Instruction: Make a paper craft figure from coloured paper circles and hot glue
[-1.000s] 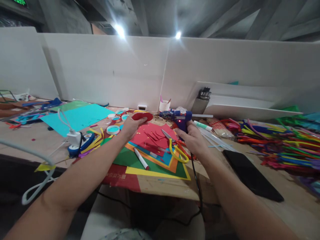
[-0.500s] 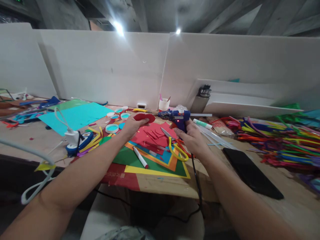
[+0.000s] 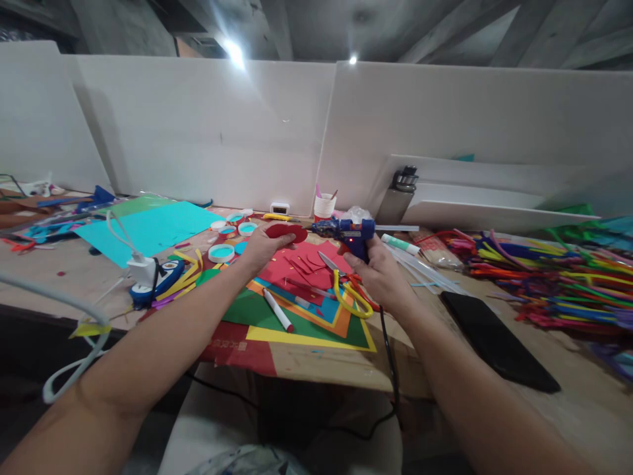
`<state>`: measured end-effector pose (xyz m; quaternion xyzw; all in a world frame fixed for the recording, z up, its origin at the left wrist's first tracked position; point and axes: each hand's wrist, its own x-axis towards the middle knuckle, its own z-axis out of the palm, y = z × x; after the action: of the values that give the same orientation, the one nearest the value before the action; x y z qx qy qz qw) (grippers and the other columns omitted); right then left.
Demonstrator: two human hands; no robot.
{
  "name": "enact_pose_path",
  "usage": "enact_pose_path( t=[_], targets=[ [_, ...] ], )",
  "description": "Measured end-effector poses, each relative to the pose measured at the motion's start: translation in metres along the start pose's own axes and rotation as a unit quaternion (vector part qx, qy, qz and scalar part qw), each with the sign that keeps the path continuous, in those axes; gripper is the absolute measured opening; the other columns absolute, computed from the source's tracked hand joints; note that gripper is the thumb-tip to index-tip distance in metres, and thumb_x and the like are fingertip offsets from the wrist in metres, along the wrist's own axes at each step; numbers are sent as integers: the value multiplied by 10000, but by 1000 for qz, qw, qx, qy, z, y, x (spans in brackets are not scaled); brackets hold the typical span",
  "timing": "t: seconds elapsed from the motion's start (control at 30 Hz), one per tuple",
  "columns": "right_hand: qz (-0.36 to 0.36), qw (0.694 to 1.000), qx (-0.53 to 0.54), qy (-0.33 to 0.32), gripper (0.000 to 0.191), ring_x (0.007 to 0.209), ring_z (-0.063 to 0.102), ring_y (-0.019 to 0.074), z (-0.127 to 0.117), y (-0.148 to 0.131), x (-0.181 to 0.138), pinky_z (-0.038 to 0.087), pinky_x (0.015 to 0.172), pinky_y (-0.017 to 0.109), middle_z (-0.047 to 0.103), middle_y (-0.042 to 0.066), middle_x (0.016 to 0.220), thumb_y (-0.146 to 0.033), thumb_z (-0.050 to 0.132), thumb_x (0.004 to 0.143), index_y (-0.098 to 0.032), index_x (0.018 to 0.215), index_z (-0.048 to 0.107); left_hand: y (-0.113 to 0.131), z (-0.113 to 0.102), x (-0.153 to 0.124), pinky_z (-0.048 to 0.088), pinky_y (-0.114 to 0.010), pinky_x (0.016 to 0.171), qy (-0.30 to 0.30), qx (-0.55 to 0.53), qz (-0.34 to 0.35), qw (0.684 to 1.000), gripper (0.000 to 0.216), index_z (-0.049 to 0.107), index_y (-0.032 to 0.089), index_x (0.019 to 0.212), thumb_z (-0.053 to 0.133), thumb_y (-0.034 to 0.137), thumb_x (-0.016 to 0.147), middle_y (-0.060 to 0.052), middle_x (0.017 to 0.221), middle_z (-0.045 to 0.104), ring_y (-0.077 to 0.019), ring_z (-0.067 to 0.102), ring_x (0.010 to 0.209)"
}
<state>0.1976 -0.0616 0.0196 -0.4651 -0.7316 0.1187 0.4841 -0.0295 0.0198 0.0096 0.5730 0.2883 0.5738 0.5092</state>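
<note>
My left hand [image 3: 260,248] pinches a red round paper piece [image 3: 285,231] and holds it up above the coloured paper sheets [image 3: 297,310]. My right hand [image 3: 376,272] grips a blue hot glue gun [image 3: 347,231] by its handle. Its nozzle points left toward the red piece, a short way from it. A clear glue stick juts out of the gun's back. The gun's black cord [image 3: 388,356] runs down over the table's front edge. Yellow-handled scissors [image 3: 346,290] lie on the red sheet just under my right hand.
A white-and-red marker [image 3: 277,311] lies on the green sheet. White lids [image 3: 222,253] with blue insides and a cyan sheet [image 3: 148,229] sit to the left. A pile of pipe cleaners [image 3: 544,277] covers the right. A black phone [image 3: 497,340] lies near my right forearm. White partition walls stand behind.
Both hands stay nearly where they were, with the red piece and the glue gun held the same way. The view has shifted slightly.
</note>
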Motion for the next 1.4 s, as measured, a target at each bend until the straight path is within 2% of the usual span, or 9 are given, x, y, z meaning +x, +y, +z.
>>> enact_pose_path(
  t=[0.2, 0.4, 0.6, 0.93, 1.13, 1.4],
  targets=[
    [13, 1000, 2, -3, 479, 1047, 590, 243, 2, 1, 0, 438, 953, 409, 629, 99, 1206, -290, 550, 844, -197, 1309, 488, 6, 5, -3, 567, -338, 708, 0, 11, -7, 1000, 345, 700, 124, 820, 821, 305, 552, -62, 837, 717, -195, 664, 783],
    [4, 1000, -1, -2, 504, 1135, 560, 248, 1, -1, -1, 411, 1000, 401, 598, 94, 1273, -299, 542, 855, -203, 1344, 467, 7, 5, -5, 562, -338, 696, 6, 18, -12, 1000, 392, 698, 127, 861, 824, 315, 541, -71, 858, 720, -206, 664, 797],
    [8, 1000, -21, 2, 539, 1122, 567, 264, -1, 0, -1, 414, 1002, 431, 617, 99, 1239, -308, 541, 857, -212, 1378, 442, 6, 3, -2, 558, -320, 670, 13, 3, -6, 1000, 407, 708, 115, 883, 824, 300, 540, -97, 898, 720, -221, 665, 845],
    [17, 999, -30, -4, 527, 1108, 569, 273, 1, -1, -1, 404, 1010, 452, 627, 107, 1213, -298, 546, 848, -200, 1358, 458, 4, 5, -5, 566, -313, 653, -4, 7, -25, 1000, 425, 687, 118, 891, 832, 301, 535, -72, 830, 716, -205, 674, 774],
    [7, 999, -37, -5, 555, 1110, 568, 272, -1, -1, -2, 425, 985, 434, 619, 117, 1222, -303, 530, 865, -197, 1397, 415, 1, 0, 1, 567, -299, 654, -3, -23, -29, 999, 406, 702, 105, 912, 823, 254, 555, -110, 950, 722, -222, 676, 849],
    [18, 999, -43, 8, 554, 1099, 570, 289, 0, -1, -3, 422, 976, 456, 621, 121, 1208, -320, 535, 859, -196, 1387, 419, 5, 3, -2, 554, -256, 577, 12, -83, -63, 995, 342, 669, 102, 925, 793, 218, 628, -96, 936, 712, -200, 682, 817]
  ],
)
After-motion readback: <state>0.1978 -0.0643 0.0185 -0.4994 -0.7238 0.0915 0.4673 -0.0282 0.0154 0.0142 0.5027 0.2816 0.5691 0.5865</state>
